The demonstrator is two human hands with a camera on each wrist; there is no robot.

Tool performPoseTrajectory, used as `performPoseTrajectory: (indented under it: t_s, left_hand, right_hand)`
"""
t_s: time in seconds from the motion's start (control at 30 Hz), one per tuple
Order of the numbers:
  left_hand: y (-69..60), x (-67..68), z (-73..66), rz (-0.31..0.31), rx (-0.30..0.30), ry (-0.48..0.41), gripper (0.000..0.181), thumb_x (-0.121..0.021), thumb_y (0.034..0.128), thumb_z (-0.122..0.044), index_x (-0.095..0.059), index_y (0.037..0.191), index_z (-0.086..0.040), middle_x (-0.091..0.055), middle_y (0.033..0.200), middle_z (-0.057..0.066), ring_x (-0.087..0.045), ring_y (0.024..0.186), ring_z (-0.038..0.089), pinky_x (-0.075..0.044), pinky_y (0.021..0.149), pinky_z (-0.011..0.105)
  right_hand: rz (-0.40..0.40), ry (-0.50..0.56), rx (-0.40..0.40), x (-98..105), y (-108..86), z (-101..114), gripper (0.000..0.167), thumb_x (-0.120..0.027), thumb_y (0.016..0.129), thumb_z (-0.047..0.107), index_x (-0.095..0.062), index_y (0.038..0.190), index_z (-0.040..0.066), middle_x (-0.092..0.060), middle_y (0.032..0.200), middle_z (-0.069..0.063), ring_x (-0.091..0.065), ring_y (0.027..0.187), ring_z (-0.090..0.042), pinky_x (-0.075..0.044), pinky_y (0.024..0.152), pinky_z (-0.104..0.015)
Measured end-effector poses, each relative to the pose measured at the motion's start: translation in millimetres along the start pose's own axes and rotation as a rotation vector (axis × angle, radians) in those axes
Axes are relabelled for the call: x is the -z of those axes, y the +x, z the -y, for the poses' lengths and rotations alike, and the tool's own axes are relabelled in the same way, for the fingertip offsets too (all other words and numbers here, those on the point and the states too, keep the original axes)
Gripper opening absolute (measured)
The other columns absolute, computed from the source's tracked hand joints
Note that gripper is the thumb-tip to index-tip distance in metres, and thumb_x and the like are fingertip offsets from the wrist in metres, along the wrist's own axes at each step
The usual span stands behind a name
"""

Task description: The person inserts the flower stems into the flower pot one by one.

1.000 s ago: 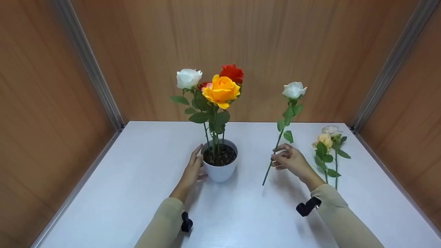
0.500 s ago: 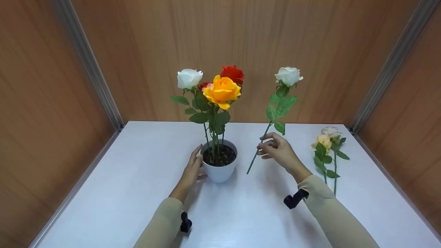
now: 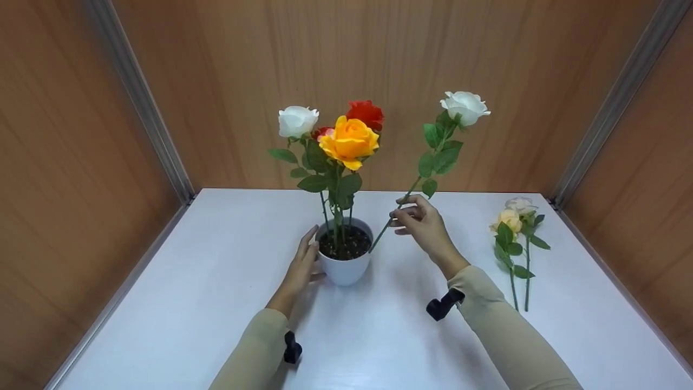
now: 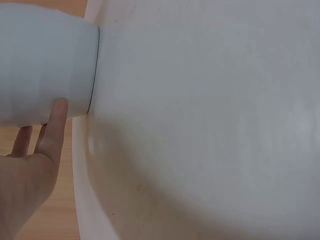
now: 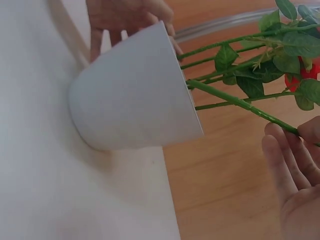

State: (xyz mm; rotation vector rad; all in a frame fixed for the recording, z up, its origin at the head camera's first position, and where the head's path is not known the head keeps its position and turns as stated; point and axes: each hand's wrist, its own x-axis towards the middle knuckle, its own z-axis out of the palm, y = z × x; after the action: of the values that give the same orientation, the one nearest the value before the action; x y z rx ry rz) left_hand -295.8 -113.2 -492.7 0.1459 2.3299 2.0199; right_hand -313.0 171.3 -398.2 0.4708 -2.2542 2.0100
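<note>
White rose [image 3: 445, 157] slants up and rightward, pinched by the right hand [image 3: 427, 228], its lower end at the rim of the pot [image 3: 346, 272] between the hands. The left hand [image 3: 300, 266], fingers extended, touches the pot.

By the left hand [image 3: 299, 269], the left side of the pot [image 3: 345, 272] is blocked. Over the soil, the way is mostly closed by the standing roses [image 3: 319, 158]. The right rim is obstructed by the slanted white rose [image 3: 445, 158] and the right hand [image 3: 425, 225]. On the tabletop [image 3: 216, 303], wide room is left between the left hand and the left wall [image 3: 70, 189].
</note>
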Motion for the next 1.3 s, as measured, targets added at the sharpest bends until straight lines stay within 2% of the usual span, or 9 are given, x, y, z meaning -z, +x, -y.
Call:
performPoseTrajectory:
  t_s: [0.13, 0.3, 0.47, 0.57, 0.77, 1.03, 1.17, 1.3]
  left_hand:
    - [1.4, 1.4, 0.2, -0.002, 0.006, -0.010, 0.057, -0.028, 0.1088, -0.047, -0.016, 0.161, -0.029, -0.025, 0.161, 0.020, -0.034, 0.140, 0.049, -0.049, 0.097, 0.062]
    - [2.3, 1.4, -0.2, -0.007, 0.008, -0.023, 0.057, -0.029, 0.1084, -0.048, -0.016, 0.161, -0.029, -0.025, 0.161, 0.020, -0.033, 0.141, 0.049, -0.048, 0.098, 0.063]
    - [1.0, 0.4, -0.7, -0.010, -0.006, -0.020, 0.056, -0.030, 0.1085, -0.047, -0.018, 0.160, -0.030, -0.026, 0.161, 0.020, -0.035, 0.140, 0.048, -0.048, 0.098, 0.063]
    - [1.3, -0.1, -0.3, -0.008, -0.008, -0.021, 0.055, -0.030, 0.1087, -0.046, -0.018, 0.160, -0.030, -0.026, 0.161, 0.019, -0.035, 0.140, 0.048, -0.048, 0.098, 0.063]
    - [1.9, -0.7, 1.1, -0.003, -0.006, -0.013, 0.057, -0.030, 0.1084, -0.047, -0.017, 0.161, -0.030, -0.025, 0.162, 0.018, -0.034, 0.141, 0.047, -0.047, 0.098, 0.064]
    - [-0.3, -1.4, 0.5, -0.006, -0.005, 0.002, 0.057, -0.029, 0.1083, -0.048, -0.017, 0.161, -0.030, -0.023, 0.163, 0.017, -0.034, 0.141, 0.048, -0.047, 0.098, 0.063]
    - [-0.2, -1.3, 0.7, -0.011, -0.007, -0.003, 0.056, -0.030, 0.1083, -0.048, -0.018, 0.160, -0.031, -0.024, 0.162, 0.019, -0.034, 0.140, 0.049, -0.049, 0.096, 0.063]
    - [0.8, -1.3, 2.8, -0.011, 0.002, -0.007, 0.057, -0.030, 0.1080, -0.049, -0.017, 0.161, -0.031, -0.023, 0.162, 0.020, -0.032, 0.140, 0.050, -0.049, 0.096, 0.063]
  right_hand:
    - [-0.026, -0.022, 0.043, -9.7, 2.9, 2.6, 0.029, -0.059, 0.102, 0.010, -0.052, 0.128, 0.000, -0.071, 0.105, -0.012, -0.071, 0.098, -0.029, -0.060, 0.084, -0.038]
    - [-0.060, -0.087, 0.089, -22.0, 11.2, -4.8, 0.021, -0.055, 0.105, 0.013, -0.055, 0.124, 0.007, -0.069, 0.106, -0.012, -0.070, 0.097, -0.026, -0.060, 0.082, -0.035]
    - [-0.047, -0.123, 0.131, -35.5, 14.5, -4.5, 0.020, -0.049, 0.107, 0.016, -0.054, 0.125, 0.009, -0.067, 0.108, -0.013, -0.070, 0.099, -0.025, -0.060, 0.085, -0.039]
    - [-0.029, -0.190, 0.189, -41.8, 15.7, -5.5, 0.020, -0.048, 0.108, 0.017, -0.052, 0.127, 0.011, -0.066, 0.110, -0.014, -0.070, 0.100, -0.024, -0.059, 0.086, -0.040]
    - [-0.013, -0.367, 0.315, -49.5, 19.2, -9.8, 0.017, -0.049, 0.108, 0.015, -0.052, 0.124, 0.011, -0.068, 0.106, -0.013, -0.070, 0.095, -0.020, -0.060, 0.080, -0.032]
    - [-0.007, -0.422, 0.311, -55.8, 23.5, -9.9, 0.016, -0.050, 0.107, 0.016, -0.053, 0.122, 0.012, -0.069, 0.103, -0.008, -0.070, 0.092, -0.019, -0.059, 0.080, -0.034]
    - [0.025, -0.443, 0.321, -58.5, 25.3, -11.6, 0.017, -0.049, 0.107, 0.014, -0.053, 0.123, 0.010, -0.069, 0.103, -0.009, -0.071, 0.094, -0.025, -0.059, 0.082, -0.038]
    - [0.043, -0.474, 0.331, -61.3, 26.6, -16.1, 0.018, -0.047, 0.108, 0.013, -0.054, 0.124, 0.009, -0.069, 0.103, -0.010, -0.070, 0.094, -0.030, -0.059, 0.077, -0.039]
